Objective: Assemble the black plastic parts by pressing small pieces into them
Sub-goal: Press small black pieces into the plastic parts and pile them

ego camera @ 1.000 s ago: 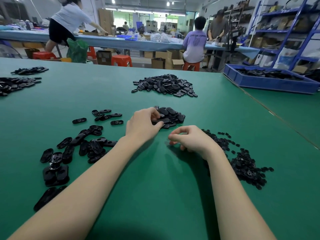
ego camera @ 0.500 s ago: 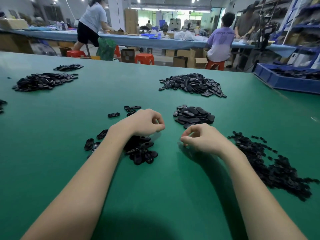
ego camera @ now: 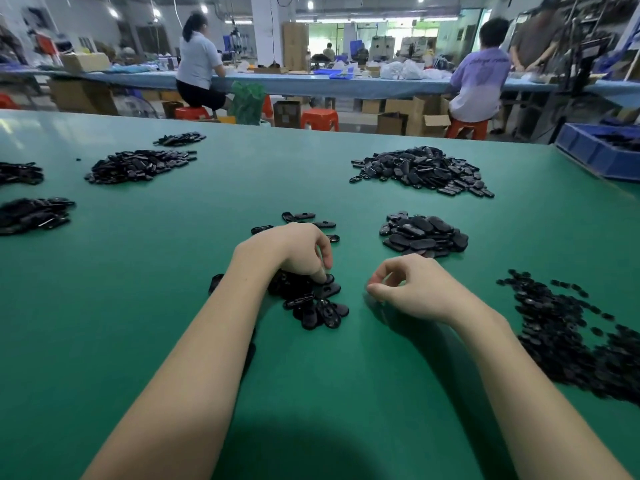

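My left hand (ego camera: 294,252) reaches down into a small heap of black oval parts (ego camera: 317,304) on the green table, and its curled fingertips pinch one black oval part (ego camera: 329,279) at the top of the heap. To its right, my right hand (ego camera: 410,289) hovers just above the table with fingers curled and thumb near the index finger. I see no piece between them. A spread of small black pieces (ego camera: 568,337) lies right of that hand. A stack of oval parts (ego camera: 424,233) sits beyond it.
A larger pile of black parts (ego camera: 420,171) lies at the far centre, with more piles (ego camera: 138,166) on the far left. A blue bin (ego camera: 595,154) stands at the right edge. Several loose ovals (ego camera: 304,216) lie beyond my left hand. People sit at a far bench.
My left hand moved from the stack on the right to the heap on the left and dipped its fingers into it. The camera view shifted left. My right hand stayed curled in place.
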`<control>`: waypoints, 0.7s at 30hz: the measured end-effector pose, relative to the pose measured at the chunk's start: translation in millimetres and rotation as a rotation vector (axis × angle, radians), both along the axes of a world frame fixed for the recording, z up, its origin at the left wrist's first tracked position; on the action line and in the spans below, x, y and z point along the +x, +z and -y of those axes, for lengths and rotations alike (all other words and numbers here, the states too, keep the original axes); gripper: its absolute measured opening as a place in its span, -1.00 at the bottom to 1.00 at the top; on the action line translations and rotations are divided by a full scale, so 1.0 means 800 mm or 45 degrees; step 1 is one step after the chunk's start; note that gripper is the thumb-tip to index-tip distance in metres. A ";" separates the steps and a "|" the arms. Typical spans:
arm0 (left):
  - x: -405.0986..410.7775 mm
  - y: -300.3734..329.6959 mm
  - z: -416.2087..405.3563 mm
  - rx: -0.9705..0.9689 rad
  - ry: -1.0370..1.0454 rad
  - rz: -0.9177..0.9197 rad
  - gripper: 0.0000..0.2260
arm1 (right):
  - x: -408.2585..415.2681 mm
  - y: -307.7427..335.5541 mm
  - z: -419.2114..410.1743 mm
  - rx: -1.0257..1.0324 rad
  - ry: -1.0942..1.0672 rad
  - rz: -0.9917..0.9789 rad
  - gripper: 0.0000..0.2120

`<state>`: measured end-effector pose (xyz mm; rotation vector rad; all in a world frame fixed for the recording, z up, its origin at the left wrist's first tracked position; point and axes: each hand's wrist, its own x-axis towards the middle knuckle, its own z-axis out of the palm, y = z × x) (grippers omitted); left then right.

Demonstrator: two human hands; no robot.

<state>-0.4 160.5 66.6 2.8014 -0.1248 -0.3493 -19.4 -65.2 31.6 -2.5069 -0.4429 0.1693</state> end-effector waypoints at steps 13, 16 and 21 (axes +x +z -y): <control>0.000 -0.006 0.010 -0.045 -0.024 0.014 -0.89 | -0.002 0.001 0.002 0.039 0.011 -0.052 -0.93; 0.000 -0.009 0.012 -0.045 -0.029 0.007 -0.86 | -0.002 0.002 0.002 0.044 0.015 -0.052 -0.93; 0.001 -0.011 0.016 -0.041 -0.039 0.005 -0.86 | -0.003 0.002 0.001 0.053 0.012 -0.067 -0.93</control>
